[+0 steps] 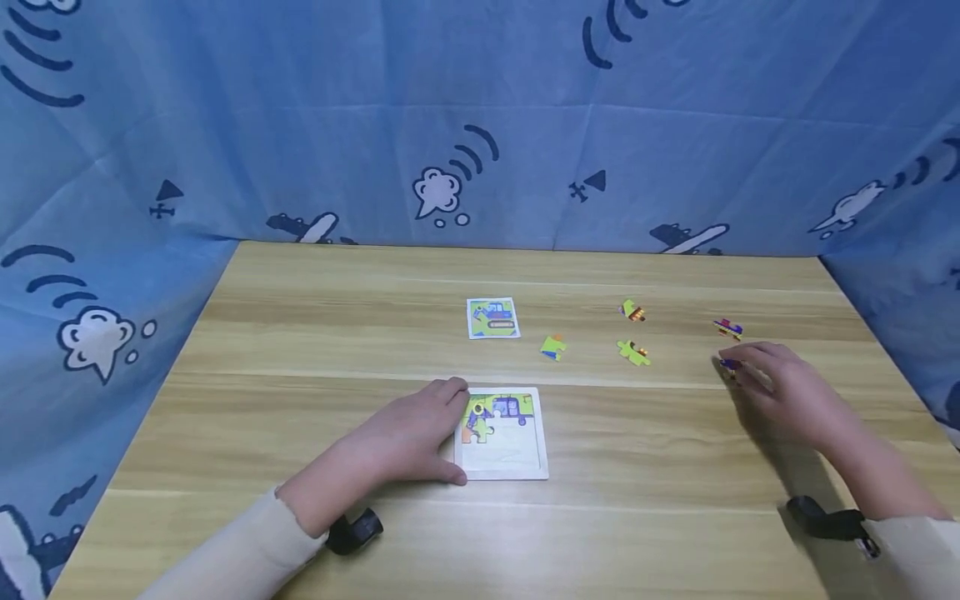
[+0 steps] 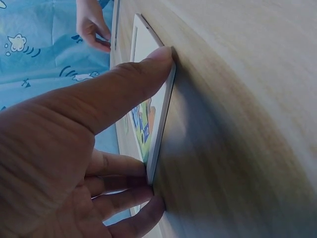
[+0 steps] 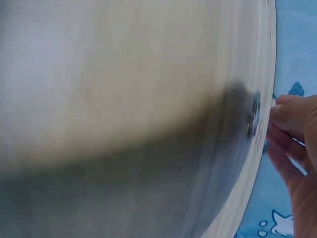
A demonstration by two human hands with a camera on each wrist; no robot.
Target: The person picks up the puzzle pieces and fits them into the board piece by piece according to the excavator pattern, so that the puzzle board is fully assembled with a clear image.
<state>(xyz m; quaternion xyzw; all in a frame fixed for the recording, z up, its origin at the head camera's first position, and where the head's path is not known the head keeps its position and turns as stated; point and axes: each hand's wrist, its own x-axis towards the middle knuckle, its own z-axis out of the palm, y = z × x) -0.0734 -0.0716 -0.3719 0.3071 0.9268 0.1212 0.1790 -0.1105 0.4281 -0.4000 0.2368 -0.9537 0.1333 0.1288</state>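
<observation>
My left hand [image 1: 411,433] holds the left edge of a white puzzle tray [image 1: 506,475], thumb on the near corner and fingers at the far corner. Joined pieces with part of a blue vehicle picture fill the tray's upper part and left side. At the right, my right hand [image 1: 787,392] hovers with bent fingers over a dark puzzle piece [image 1: 729,365]. In the right wrist view a narrow gap shows between the fingertips and that piece [image 3: 255,114]. Another multicoloured piece [image 1: 728,328] lies just beyond.
A small picture card [image 1: 492,318] of an excavator lies behind the tray. Loose puzzle pieces lie between card and right hand: a green and blue one [image 1: 553,347], a yellow-green one [image 1: 633,352] and one farther back [image 1: 632,311]. A blue printed curtain [image 1: 517,183] borders the wooden table [image 1: 337,300].
</observation>
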